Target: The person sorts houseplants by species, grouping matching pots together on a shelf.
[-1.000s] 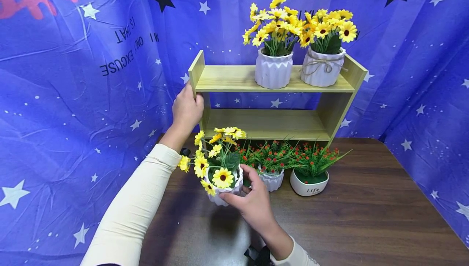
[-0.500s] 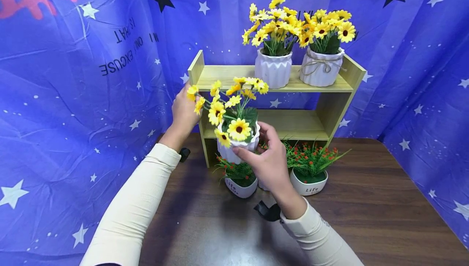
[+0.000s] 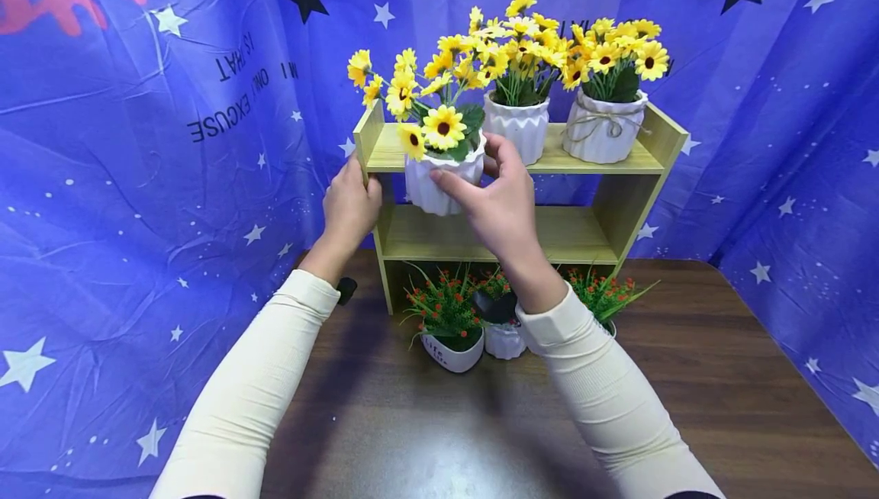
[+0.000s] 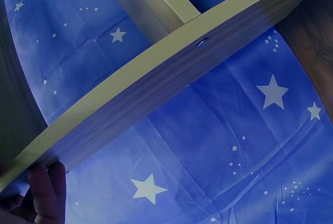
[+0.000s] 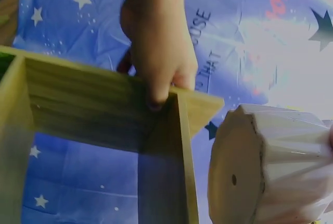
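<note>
My right hand (image 3: 504, 201) grips a white ribbed flower pot (image 3: 439, 182) with yellow daisies (image 3: 443, 128), thumb in front and fingers round its right side. In the head view the pot overlaps the left part of the top board of a wooden shelf (image 3: 563, 236). The right wrist view shows its underside (image 5: 234, 177), with a small hole, apart from the shelf. At the shelf's left side panel, my left hand (image 3: 350, 205) holds the edge just under the top board; its thumb reaches inside and its other fingers are mostly hidden behind the panel.
Two white pots of yellow daisies, a plain one (image 3: 525, 133) and a twine-tied one (image 3: 604, 133), stand on the top board. Red-flowered plants in a left pot (image 3: 453, 354), a middle pot (image 3: 504, 340) and a right pot (image 3: 611, 327) stand on the table (image 3: 687, 377).
My right hand has raised the daisy pot from low over the table up to the height of the shelf's top board. The left hand has stayed at the side panel.
</note>
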The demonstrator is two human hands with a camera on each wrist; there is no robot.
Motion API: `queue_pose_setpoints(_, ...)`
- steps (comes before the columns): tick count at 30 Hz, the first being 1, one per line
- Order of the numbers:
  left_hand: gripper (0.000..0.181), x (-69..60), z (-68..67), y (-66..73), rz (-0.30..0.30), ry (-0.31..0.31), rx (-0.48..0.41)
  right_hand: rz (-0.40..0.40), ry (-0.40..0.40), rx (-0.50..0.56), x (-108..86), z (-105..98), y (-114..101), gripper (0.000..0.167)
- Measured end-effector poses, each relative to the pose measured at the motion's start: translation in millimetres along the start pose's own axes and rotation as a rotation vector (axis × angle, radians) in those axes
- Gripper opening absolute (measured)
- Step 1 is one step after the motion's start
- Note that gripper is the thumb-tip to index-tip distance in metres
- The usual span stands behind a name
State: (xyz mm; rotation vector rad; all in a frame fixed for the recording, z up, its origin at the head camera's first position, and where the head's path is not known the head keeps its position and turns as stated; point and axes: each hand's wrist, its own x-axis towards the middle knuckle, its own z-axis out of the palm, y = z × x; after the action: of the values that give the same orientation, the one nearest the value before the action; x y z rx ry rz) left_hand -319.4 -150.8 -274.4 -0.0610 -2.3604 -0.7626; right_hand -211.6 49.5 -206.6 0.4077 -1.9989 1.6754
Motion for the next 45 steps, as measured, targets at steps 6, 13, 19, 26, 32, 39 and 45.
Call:
queue_pose_setpoints(6, 0.041, 1.6, -1.7, 1.7, 0.011, 0.008, 0.006, 0.027, -0.007, 0.042, 29.0, 6.7, 8.6, 0.061)
queue_pose_setpoints(13, 0.040, 0.7, 1.4, 0.1, 0.036, 0.036, -0.012, 0.010, -0.005, -0.061, 49.1, 16.8, 37.0, 0.065)
queue_pose_setpoints(19, 0.038, 0.1, 1.8, 2.1, 0.029, 0.033, -0.006, 0.053, -0.048, -0.209, 57.9, 12.7, 33.4, 0.070)
queue_pose_setpoints(26, 0.041, 1.1, -0.3, 4.6, 0.007, 0.009, 0.002, 0.052, -0.078, -0.377, 70.4, 19.5, 28.7, 0.069)
queue_pose_setpoints(32, 0.037, -1.6, -3.0, 1.6, -0.015, 0.000, 0.013, 0.046, -0.098, -0.465, 75.5, 27.9, 26.7, 0.065)
queue_pose_setpoints(39, 0.038, -0.7, -3.3, 1.3, -0.008, -0.008, 0.015, 0.048, -0.080, -0.449, 82.0, 32.6, 29.3, 0.073)
queue_pose_setpoints(45, 0.042, -1.5, -0.9, 2.3, -0.012, -0.009, 0.023, 0.044, -0.057, -0.366, 83.1, 36.7, 37.4, 0.076)
